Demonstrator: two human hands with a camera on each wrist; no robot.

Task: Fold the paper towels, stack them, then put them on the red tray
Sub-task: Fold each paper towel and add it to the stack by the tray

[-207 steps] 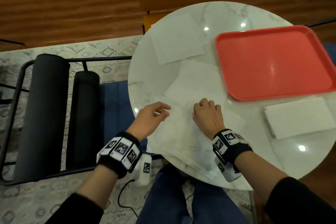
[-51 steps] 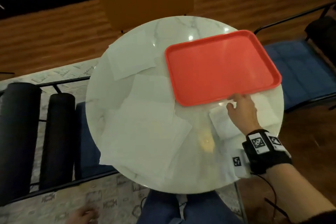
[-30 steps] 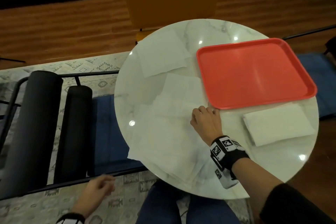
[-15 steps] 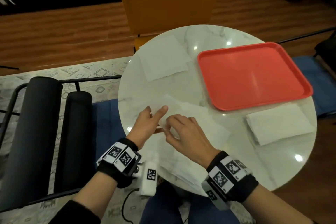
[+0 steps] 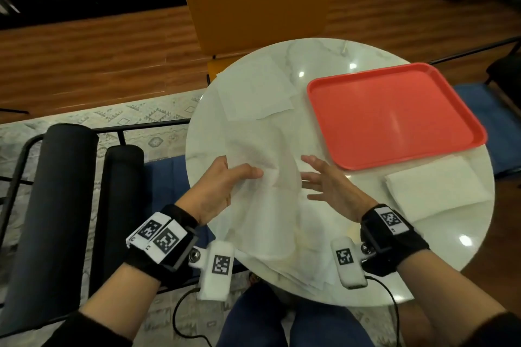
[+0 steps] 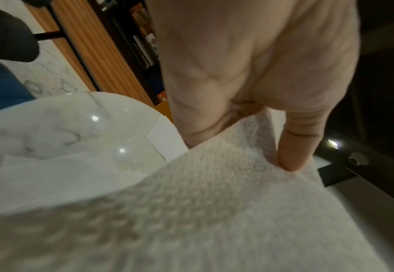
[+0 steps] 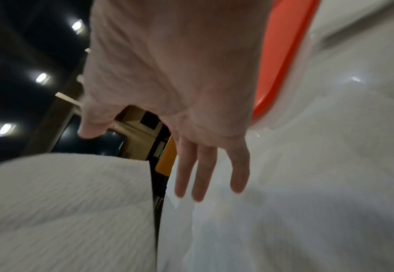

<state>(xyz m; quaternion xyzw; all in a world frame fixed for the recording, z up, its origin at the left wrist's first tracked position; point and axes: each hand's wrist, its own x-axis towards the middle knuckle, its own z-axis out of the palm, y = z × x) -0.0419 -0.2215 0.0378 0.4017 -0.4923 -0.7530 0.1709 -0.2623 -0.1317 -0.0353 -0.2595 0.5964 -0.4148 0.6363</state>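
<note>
My left hand [image 5: 225,180] pinches a white paper towel [image 5: 265,200] and holds it lifted over the near part of the round marble table [image 5: 324,56]; the thumb [image 6: 296,147] presses on the sheet [image 6: 214,211]. My right hand [image 5: 321,183] hovers just right of that towel with fingers spread and straight [image 7: 200,176], holding nothing. More unfolded towels [image 5: 304,256] lie under it at the near edge. Another flat towel [image 5: 253,90] lies at the far left. A folded towel [image 5: 434,189] rests at the right, below the red tray [image 5: 394,115], which holds nothing.
An orange chair [image 5: 256,3] stands beyond the table. A black padded rack [image 5: 64,200] stands to the left on a patterned rug. A blue cushion [image 5: 499,118] shows past the table's right edge. My knees [image 5: 282,318] sit under the near edge.
My left hand came up from beside my lap to the table and lifted a towel off the pile. My right hand left the folded towel, came over, and has now spread open.
</note>
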